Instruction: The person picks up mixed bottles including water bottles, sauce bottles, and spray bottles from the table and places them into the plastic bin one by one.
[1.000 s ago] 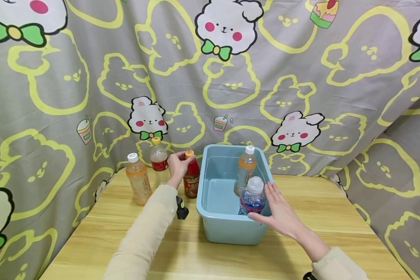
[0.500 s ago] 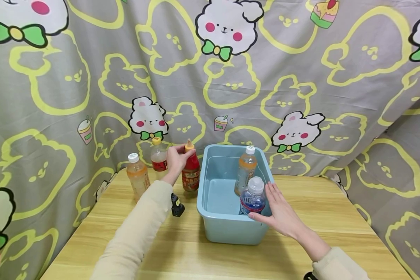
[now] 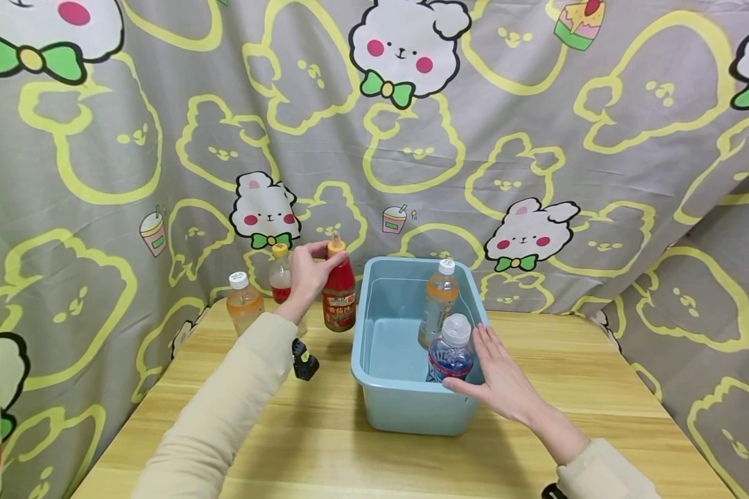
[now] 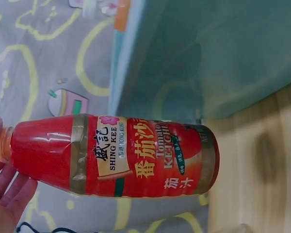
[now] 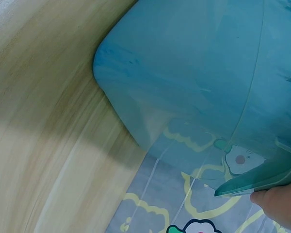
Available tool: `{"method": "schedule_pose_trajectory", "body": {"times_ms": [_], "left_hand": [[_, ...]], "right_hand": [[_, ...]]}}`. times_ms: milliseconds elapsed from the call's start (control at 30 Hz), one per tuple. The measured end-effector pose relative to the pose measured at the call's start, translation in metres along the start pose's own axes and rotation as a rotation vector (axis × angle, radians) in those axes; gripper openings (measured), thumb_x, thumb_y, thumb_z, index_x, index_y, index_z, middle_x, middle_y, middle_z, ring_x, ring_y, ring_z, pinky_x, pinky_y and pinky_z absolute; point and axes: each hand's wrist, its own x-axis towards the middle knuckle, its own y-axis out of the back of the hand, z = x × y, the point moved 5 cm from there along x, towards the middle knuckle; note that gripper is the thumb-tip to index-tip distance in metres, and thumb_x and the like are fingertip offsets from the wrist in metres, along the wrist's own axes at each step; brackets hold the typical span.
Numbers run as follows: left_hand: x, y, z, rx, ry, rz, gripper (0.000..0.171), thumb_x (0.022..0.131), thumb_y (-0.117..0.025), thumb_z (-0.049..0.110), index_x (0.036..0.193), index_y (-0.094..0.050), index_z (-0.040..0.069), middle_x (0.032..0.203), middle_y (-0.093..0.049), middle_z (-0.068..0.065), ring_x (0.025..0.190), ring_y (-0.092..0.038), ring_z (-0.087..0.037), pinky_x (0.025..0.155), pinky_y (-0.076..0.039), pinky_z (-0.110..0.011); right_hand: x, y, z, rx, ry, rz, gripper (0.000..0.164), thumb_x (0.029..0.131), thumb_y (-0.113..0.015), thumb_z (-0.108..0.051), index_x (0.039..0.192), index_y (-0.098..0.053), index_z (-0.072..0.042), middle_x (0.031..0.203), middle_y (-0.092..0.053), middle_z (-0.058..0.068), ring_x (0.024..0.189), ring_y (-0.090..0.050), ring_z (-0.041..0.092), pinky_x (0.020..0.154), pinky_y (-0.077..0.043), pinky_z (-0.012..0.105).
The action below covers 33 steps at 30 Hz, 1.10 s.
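My left hand (image 3: 310, 274) pinches a red tomato ketchup bottle (image 3: 340, 294) by its yellow cap and neck. The bottle hangs upright just left of the blue plastic bin (image 3: 406, 409), its base raised over the table. In the left wrist view, the ketchup bottle (image 4: 116, 158) shows its label fully, with the fingers at the cap end. My right hand (image 3: 505, 381) rests on the bin's right front rim with fingers straight. Inside the bin stand a white-capped orange-labelled bottle (image 3: 440, 305) and a bottle with blue liquid (image 3: 451, 353).
Left of my left hand stand a white-capped bottle with an orange band (image 3: 245, 305) and a yellow-capped bottle with a red label (image 3: 280, 277), partly hidden by the hand and sleeve. A patterned curtain (image 3: 412, 208) hangs behind the wooden table (image 3: 324, 457).
My left hand has raised the ketchup bottle and shifted it slightly left and away from me. The right hand has stayed on the bin rim.
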Motion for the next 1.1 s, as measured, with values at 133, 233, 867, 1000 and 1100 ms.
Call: {"method": "schedule_pose_trajectory", "body": {"times_ms": [133, 233, 867, 1000, 1100], "left_hand": [[0.003, 0.004, 0.011, 0.002, -0.022, 0.013, 0.037, 0.072, -0.074, 0.022, 0.102, -0.066, 0.002, 0.09, -0.066, -0.012, 0.08, -0.061, -0.02, 0.069, -0.05, -0.032], [0.005, 0.006, 0.018, -0.003, -0.035, 0.009, 0.037, 0.073, -0.074, 0.023, 0.103, -0.066, 0.003, 0.09, -0.066, -0.012, 0.08, -0.061, -0.019, 0.069, -0.05, -0.031], [0.021, 0.006, 0.064, 0.047, -0.09, -0.005, 0.037, 0.073, -0.073, 0.027, 0.105, -0.066, 0.009, 0.091, -0.066, -0.007, 0.084, -0.057, -0.015, 0.071, -0.047, -0.03], [0.025, 0.005, 0.073, 0.068, -0.129, 0.006, 0.036, 0.074, -0.072, 0.026, 0.105, -0.066, 0.008, 0.091, -0.066, -0.008, 0.084, -0.059, -0.015, 0.071, -0.048, -0.03], [0.026, 0.005, 0.081, 0.055, -0.157, 0.003, 0.036, 0.075, -0.071, 0.025, 0.106, -0.066, 0.007, 0.091, -0.066, -0.008, 0.082, -0.06, -0.016, 0.07, -0.049, -0.03]], "right_hand": [[0.0, 0.0, 0.0, -0.002, -0.001, -0.006, 0.101, 0.073, -0.056, -0.062, 0.138, -0.018, 0.006, 0.144, -0.012, 0.022, 0.132, -0.004, 0.032, 0.101, -0.017, 0.052], [0.0, -0.001, 0.0, -0.007, 0.001, -0.01, 0.101, 0.073, -0.056, -0.062, 0.138, -0.018, 0.006, 0.144, -0.012, 0.022, 0.132, -0.003, 0.032, 0.101, -0.017, 0.052], [0.001, 0.0, 0.0, -0.047, 0.008, -0.037, 0.1, 0.076, -0.052, -0.063, 0.137, -0.018, 0.009, 0.143, -0.011, 0.024, 0.132, -0.002, 0.033, 0.103, -0.014, 0.05], [0.001, -0.001, 0.0, -0.049, 0.01, -0.037, 0.1, 0.076, -0.051, -0.063, 0.137, -0.018, 0.009, 0.143, -0.011, 0.024, 0.132, -0.001, 0.033, 0.103, -0.014, 0.05], [0.001, -0.001, 0.0, -0.047, 0.007, -0.04, 0.1, 0.076, -0.051, -0.063, 0.137, -0.018, 0.009, 0.143, -0.01, 0.024, 0.132, -0.002, 0.033, 0.103, -0.013, 0.05]]}}
